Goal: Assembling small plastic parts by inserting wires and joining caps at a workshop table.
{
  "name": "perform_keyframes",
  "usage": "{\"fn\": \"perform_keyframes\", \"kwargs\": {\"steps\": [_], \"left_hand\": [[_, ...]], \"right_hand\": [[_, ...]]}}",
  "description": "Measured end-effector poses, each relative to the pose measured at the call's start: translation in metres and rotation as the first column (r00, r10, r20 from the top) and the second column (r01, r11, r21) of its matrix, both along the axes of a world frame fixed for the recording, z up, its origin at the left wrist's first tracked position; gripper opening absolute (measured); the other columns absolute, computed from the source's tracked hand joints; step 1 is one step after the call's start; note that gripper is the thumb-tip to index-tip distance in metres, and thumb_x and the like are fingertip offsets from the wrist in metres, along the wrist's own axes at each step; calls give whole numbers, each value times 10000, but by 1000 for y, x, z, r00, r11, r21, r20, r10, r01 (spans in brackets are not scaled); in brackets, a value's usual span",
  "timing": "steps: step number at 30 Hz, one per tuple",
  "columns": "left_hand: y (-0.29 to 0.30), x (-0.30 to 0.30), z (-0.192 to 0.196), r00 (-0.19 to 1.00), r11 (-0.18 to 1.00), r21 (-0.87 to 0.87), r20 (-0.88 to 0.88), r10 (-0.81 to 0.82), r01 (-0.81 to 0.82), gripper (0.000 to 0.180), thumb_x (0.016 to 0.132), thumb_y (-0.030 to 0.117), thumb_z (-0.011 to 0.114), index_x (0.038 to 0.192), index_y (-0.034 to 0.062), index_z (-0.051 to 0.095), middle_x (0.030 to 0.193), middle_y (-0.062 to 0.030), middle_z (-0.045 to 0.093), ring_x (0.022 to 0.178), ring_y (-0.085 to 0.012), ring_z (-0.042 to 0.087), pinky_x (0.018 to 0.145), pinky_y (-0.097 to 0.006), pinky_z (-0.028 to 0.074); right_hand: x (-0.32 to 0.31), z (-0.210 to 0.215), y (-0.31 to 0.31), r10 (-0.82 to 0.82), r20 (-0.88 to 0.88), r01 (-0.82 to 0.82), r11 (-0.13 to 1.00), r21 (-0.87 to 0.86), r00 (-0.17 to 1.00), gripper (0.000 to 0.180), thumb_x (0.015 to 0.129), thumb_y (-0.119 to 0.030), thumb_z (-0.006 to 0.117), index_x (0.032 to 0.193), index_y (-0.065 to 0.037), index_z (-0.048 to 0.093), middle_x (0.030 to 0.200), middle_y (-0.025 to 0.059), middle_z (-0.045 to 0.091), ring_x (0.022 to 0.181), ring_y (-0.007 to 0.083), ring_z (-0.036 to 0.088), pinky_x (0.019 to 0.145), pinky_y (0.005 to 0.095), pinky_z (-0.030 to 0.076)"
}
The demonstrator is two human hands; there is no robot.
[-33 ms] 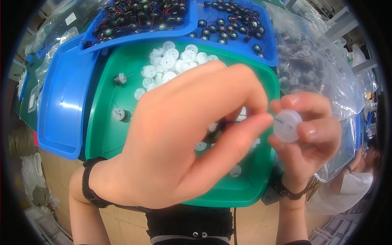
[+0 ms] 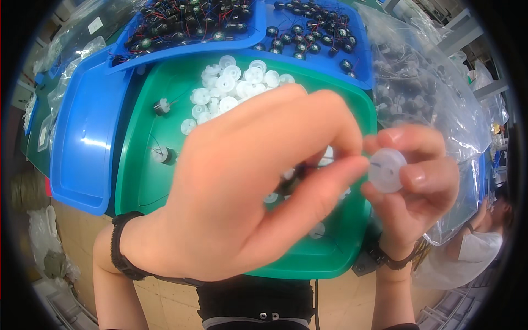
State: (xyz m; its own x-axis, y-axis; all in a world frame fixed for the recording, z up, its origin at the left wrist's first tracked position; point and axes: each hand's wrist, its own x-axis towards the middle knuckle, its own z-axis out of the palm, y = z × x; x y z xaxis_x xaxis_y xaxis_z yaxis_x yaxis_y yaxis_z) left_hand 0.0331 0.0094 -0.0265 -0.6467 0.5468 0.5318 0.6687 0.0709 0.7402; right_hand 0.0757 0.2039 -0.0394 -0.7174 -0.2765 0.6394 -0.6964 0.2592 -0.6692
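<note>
Holding both hands up close over the green tray [image 2: 137, 181], we leave little open room between them: our left hand [image 2: 247, 187] fills the middle of the view, its fingers pinched narrow with the tips meeting just beside the small white plastic disc [image 2: 386, 169]. Our right hand [image 2: 418, 181] grips that disc between thumb and fingertips, above the tray's right rim. What the left fingertips pinch we cannot tell.

Free space shows mainly over the tray's left half, where two small motor-like parts [image 2: 161, 155] with thin wires lie apart on the bare green floor. A heap of white discs [image 2: 231, 82] sits at the far end of the tray.

Left of the green tray lies a blue tray [image 2: 82, 137], its floor bare. Behind, more blue trays [image 2: 308, 33] hold small dark round parts with red and black wires. A clear plastic bag [image 2: 440, 99] bulges along the right edge.
</note>
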Motion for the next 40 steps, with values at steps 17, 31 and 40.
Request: {"fn": "perform_keyframes", "kwargs": {"steps": [17, 31, 40], "left_hand": [[-8, 9, 4, 654, 948, 310, 703, -278, 70, 103, 824, 22, 558, 903, -44, 546, 788, -61, 556, 620, -52, 458, 505, -172, 338], [-2, -1, -1, 992, 997, 75, -123, 31, -22, 134, 709, -76, 596, 835, -32, 582, 803, -101, 562, 672, -153, 495, 579, -244, 379], [-3, 6, 0, 954, 990, -16, -270, 128, -138, 200, 646, -66, 661, 816, 34, 628, 766, -88, 547, 610, -139, 483, 485, -215, 356]], "right_hand": [[0, -3, 4, -25, 7, 24, 999, 21, 1000, 291, 749, -52, 687, 975, -144, 527, 1093, 196, 516, 982, 256, 542, 816, 327, 483], [-1, -4, 4, 37, 57, -32, 995, -95, 998, 363, 743, -174, 725, 1018, -86, 505, 1013, 174, 528, 896, 226, 545, 751, 306, 491], [6, 2, -3, -62, 33, 63, 996, -57, 998, 361, 730, -141, 747, 998, -134, 506, 995, 142, 522, 812, 205, 568, 701, 271, 497]]}}
